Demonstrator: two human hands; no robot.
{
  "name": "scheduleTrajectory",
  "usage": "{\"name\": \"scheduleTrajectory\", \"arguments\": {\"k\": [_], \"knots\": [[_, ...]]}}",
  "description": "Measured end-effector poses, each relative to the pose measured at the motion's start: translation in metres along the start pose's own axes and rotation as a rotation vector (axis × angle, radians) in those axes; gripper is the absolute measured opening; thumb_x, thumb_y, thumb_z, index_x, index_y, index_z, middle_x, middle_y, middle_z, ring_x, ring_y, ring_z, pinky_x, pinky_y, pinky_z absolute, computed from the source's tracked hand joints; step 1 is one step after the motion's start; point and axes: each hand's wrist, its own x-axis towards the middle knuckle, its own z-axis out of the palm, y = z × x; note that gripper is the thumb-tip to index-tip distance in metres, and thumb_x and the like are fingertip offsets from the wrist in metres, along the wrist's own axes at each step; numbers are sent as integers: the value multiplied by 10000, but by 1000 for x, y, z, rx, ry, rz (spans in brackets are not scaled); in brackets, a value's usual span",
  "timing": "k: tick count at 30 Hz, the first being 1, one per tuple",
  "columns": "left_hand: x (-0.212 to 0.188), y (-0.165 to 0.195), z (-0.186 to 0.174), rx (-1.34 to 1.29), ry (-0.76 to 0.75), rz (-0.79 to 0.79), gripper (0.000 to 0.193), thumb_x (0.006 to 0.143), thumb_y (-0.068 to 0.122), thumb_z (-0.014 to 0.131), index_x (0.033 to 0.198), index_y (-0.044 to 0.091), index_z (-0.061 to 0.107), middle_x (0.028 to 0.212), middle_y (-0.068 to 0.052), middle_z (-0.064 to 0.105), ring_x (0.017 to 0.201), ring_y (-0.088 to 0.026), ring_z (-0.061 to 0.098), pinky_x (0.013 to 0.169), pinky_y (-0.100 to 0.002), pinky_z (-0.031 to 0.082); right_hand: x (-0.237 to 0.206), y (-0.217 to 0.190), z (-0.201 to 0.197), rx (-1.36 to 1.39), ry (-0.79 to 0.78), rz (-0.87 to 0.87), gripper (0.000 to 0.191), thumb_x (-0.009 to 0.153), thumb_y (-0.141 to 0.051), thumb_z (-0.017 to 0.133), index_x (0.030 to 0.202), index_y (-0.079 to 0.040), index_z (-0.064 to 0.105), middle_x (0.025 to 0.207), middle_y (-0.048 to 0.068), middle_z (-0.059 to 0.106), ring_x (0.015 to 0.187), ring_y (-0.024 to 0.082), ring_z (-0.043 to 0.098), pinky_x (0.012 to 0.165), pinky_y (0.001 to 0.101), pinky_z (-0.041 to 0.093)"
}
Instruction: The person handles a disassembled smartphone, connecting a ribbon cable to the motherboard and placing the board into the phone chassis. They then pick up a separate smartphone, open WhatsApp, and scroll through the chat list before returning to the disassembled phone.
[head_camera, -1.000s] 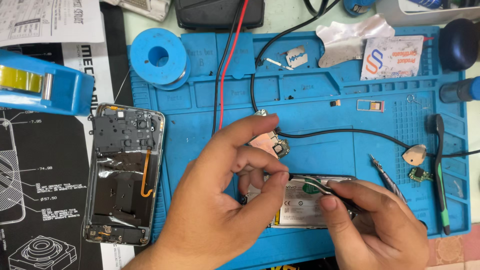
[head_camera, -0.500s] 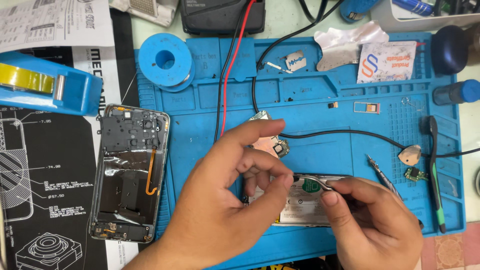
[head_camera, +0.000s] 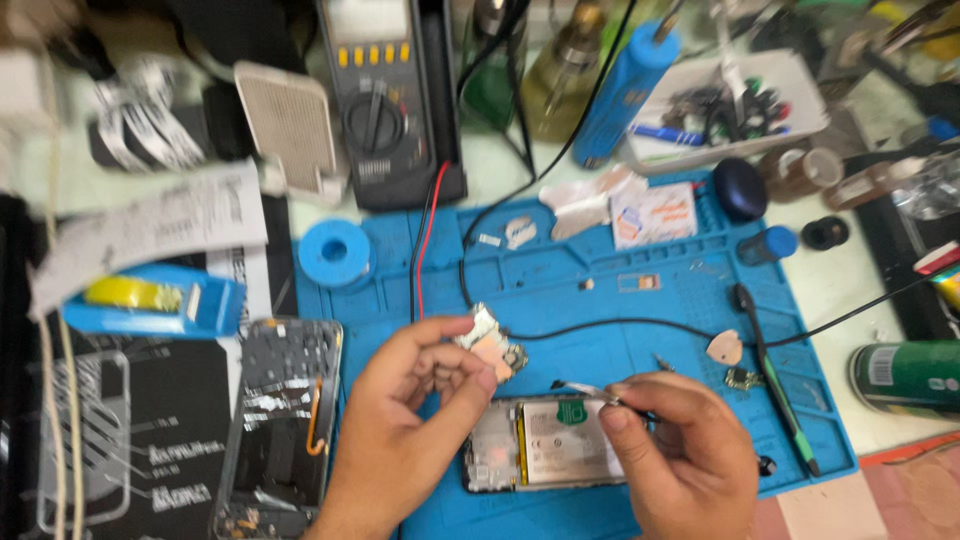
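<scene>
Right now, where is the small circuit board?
In the head view the small circuit board is pinched in the fingers of the left hand, above the blue mat, just up-left of the opened phone and the right hand.

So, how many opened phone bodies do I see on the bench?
2. One phone frame lies left of the blue mat; one phone with battery lies on it, under the hands. Others may be hidden.

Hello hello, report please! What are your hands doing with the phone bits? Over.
Left hand pinching small circuit board. Right hand holding tweezers over opened phone. Black cable crosses blue mat nearby.
</scene>
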Motion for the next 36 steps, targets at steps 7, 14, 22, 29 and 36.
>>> {"name": "scheduleTrajectory", "arguments": {"k": [7, 14, 22, 29, 36], "knots": [[6, -12, -5, -36, -14, -24, 417, 852, 1, 743, 1248, -37, 619, 958, -93, 745, 896, -137, 715, 794, -271, 559, 4, -9, 2, -223, 113, -536, 388, 758, -4, 846, 1089, -79, 657, 998, 74, 687, 859, 205, 718, 823, 340, 600], [6, -17, -6, -16, -13, -4, 394, 851, 18, 751, 1223, -32, 630, 946, -90, 738, 887, -142, 706, 801, -276, 554, 14, 8, -27, -275, -50, -942, 447, 783, -29, 823, 1185, -116, 647, 1025, 71, 646, 856, 212, 689, 762, 369, 589], [7, -15, -4, 3, -17, -13, 399, 845, 23, 754, 1220, -31, 632, 942, -86, 733, 879, -136, 698, 780, -275, 552, -8, 27, -32, -272, -9, -830, 389, 778, -92, 833, 1124, -184, 681, 991, 4, 656, 837, 172, 673, 749, 339, 592], [5, -10, -4, 31, -28, -9, 410, 841, 31, 760, 1227, -31, 639, 948, -82, 741, 891, -134, 708, 800, -271, 561, -17, 23, -29, -307, 27, -729, 286, 797, -126, 811, 1038, -207, 680, 969, -24, 643, 846, 151, 681, 759, 325, 588], [0, -4, -4, -71, -157, 62, 383, 899, 70, 727, 1254, -38, 631, 1018, -85, 734, 965, -137, 688, 871, -292, 550, -15, 19, -33, -327, 21, -748, 286, 792, -174, 835, 1028, -206, 677, 968, -19, 653, 852, 162, 676, 781, 344, 571]]}}
